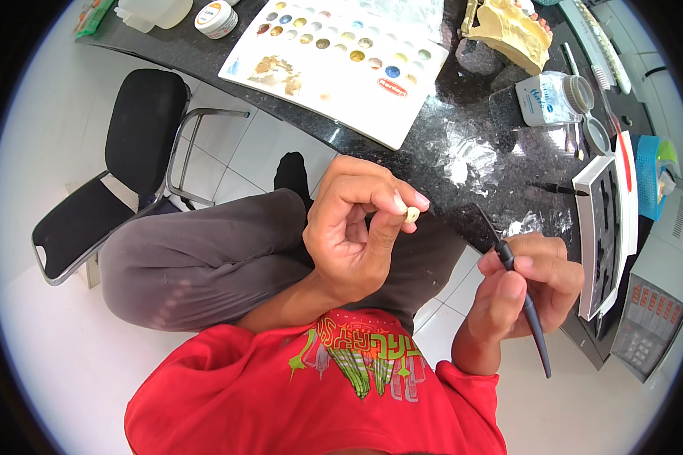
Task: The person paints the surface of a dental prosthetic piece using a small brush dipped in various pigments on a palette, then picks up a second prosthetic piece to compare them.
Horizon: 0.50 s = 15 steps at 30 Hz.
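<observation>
Between the thumb and fingertips of my left hand (353,227) is a small, cream-coloured dental crown (412,215), held up in front of my lap. My right hand (535,284) pinches a slim black brush (536,334). Its thin tip slants up and to the left, apart from the crown, while the handle end hangs below my fingers. Just beyond my hands is the edge of a dark speckled table (440,174), smeared with white powder (467,155).
A white palette (334,114) with several coloured wells lies on the table. Around it are a lidded white jar (216,19), a yellowish dental cast (508,38) and an open-lidded jar (546,100). Another brush (560,189) lies near a white-edged case (605,235). A black chair (146,121) stands left.
</observation>
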Each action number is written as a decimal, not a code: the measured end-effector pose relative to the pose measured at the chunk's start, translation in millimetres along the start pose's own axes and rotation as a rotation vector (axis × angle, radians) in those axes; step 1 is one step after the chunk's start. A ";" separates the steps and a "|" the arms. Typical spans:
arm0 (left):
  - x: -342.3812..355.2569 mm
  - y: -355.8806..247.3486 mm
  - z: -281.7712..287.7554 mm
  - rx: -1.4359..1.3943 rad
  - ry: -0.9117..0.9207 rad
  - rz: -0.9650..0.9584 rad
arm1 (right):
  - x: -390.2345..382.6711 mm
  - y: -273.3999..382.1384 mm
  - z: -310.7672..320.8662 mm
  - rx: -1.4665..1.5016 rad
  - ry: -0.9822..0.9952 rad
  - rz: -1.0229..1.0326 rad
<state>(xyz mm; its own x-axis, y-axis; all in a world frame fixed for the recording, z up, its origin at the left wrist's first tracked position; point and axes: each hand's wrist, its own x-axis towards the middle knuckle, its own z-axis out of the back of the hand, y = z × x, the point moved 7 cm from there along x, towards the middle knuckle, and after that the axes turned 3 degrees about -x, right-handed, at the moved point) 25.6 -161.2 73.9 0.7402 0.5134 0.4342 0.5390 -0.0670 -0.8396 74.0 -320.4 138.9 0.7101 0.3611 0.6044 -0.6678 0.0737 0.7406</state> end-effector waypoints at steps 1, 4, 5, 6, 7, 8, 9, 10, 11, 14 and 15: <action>0.0 -0.3 0.3 -0.002 -0.007 0.008 | 0.2 -0.3 -0.4 0.002 0.001 -0.002; 0.7 -0.3 3.4 -0.063 -0.038 0.077 | 1.2 0.6 -3.3 -0.014 -0.022 0.002; 0.9 -0.8 5.6 -0.092 -0.052 0.107 | 1.5 1.2 -5.1 -0.021 -0.032 0.006; 1.7 -0.6 5.9 -0.141 -0.049 0.156 | 1.8 0.3 -4.5 -0.028 -0.050 -0.005; 2.4 -1.1 7.0 -0.189 -0.047 0.205 | 0.9 0.5 -3.5 -0.033 -0.067 -0.017; 2.6 -0.4 7.7 -0.237 -0.046 0.252 | -0.3 0.7 -3.0 -0.038 -0.082 -0.028; 1.2 0.7 8.3 -0.275 -0.049 0.282 | -3.4 0.0 -2.6 -0.046 -0.118 -0.059; -0.2 2.1 8.4 -0.313 -0.052 0.312 | -4.1 0.7 -2.8 -0.069 -0.123 -0.052; -1.4 3.8 8.4 -0.353 -0.053 0.342 | -4.1 0.9 -2.6 -0.093 -0.128 -0.045; -1.5 6.6 11.0 -0.389 -0.013 0.315 | -4.2 2.2 -3.7 -0.140 -0.106 -0.051; -0.9 5.9 10.9 -0.386 -0.007 0.302 | -4.0 2.2 -3.8 -0.156 -0.097 -0.049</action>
<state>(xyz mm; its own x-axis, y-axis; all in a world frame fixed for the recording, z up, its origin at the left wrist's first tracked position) 23.6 -152.7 65.0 0.8842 0.4281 0.1867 0.4115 -0.5250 -0.7451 68.8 -318.1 137.0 0.7559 0.2624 0.5997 -0.6529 0.2352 0.7200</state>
